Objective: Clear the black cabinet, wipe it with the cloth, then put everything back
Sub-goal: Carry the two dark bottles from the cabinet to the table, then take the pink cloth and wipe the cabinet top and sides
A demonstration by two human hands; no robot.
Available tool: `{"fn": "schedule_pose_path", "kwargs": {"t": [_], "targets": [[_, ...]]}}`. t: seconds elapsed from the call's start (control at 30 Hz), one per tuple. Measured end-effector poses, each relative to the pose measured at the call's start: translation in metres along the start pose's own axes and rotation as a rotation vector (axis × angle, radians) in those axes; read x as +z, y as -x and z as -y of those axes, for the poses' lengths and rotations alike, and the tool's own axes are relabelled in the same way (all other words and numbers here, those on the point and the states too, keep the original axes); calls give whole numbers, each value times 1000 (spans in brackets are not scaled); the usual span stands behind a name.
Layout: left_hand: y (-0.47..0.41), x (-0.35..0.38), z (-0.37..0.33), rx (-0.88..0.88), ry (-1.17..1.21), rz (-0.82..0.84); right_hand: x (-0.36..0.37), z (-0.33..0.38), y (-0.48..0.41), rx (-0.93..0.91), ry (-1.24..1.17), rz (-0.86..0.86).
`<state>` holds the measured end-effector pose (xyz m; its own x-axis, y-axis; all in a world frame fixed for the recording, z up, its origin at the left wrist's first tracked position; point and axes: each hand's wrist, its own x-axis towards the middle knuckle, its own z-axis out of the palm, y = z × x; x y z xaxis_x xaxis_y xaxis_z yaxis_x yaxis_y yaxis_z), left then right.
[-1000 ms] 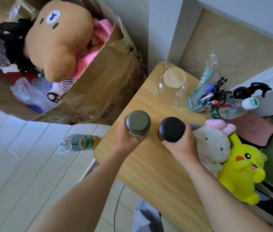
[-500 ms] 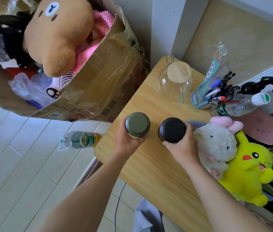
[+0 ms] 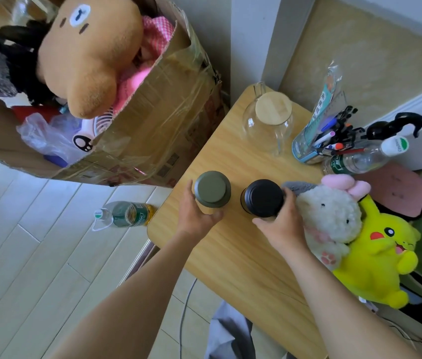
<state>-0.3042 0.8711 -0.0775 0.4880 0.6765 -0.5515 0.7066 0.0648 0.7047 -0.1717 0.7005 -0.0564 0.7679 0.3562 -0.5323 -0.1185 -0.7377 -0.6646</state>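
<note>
Nearest the camera, two bare forearms reached in over the near edge of the light wooden surface (image 3: 230,270). The left hand (image 3: 197,216) gripped an upright olive-green cylindrical flask (image 3: 212,189), its fingers (image 3: 188,189) curled round the flask's left side and the thumb set against the near side. The right hand (image 3: 282,225) gripped an upright black cylindrical flask (image 3: 263,195) in the same way, fingers (image 3: 289,197) wrapped round its right side. The green flask stood close to the surface's left edge. The black one was just beside it toward the middle, and the two were apart. The lids hid whether either base was resting on the wood.

Along the right edge lay a white fluffy plush toy with a pink bow (image 3: 329,216), touching the right hand, and a yellow plush toy (image 3: 380,252) beside it. By the far edge stood a clear glass jug with a round bamboo lid (image 3: 272,112), a pale-blue pen holder (image 3: 308,149) and a clear plastic bottle (image 3: 360,158) lying on its side.

The black cabinet could not be picked out with certainty. A flat dusty-pink pad (image 3: 399,190) past the right edge may have been the cloth.

Judging by the crowded surface, this looked like the clearing step, with both flasks being parked here. The next move would call for seating both bases flat, loosening both grips without tipping the tall flasks, then turning away for the next items.
</note>
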Motion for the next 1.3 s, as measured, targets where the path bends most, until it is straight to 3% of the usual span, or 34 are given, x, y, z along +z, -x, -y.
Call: {"fn": "schedule_pose_path", "kwargs": {"t": [0.17,0.3,0.4,0.6,0.8,0.9,1.07,1.3], "targets": [[44,-33,-30,-84,-119,-61,-43,19,37,56,3,-26],[88,-54,-77,22,-201,-175,-109,28,73,50,-5,-105],[112,-46,-128,169,-254,-163,-167,22,92,62,-57,-178],[160,44,-214,447,-331,-19,-264,-24,98,146,-169,-292],[187,166,-239,678,-414,206,-317,-80,75,230,-248,-305],[177,225,-242,648,-504,284,-329,-111,53,261,-276,-273],[126,312,-241,604,-704,271,-330,-164,-2,273,-320,-184],[54,382,-227,391,-954,237,-299,-211,-83,252,-417,-92]]}}
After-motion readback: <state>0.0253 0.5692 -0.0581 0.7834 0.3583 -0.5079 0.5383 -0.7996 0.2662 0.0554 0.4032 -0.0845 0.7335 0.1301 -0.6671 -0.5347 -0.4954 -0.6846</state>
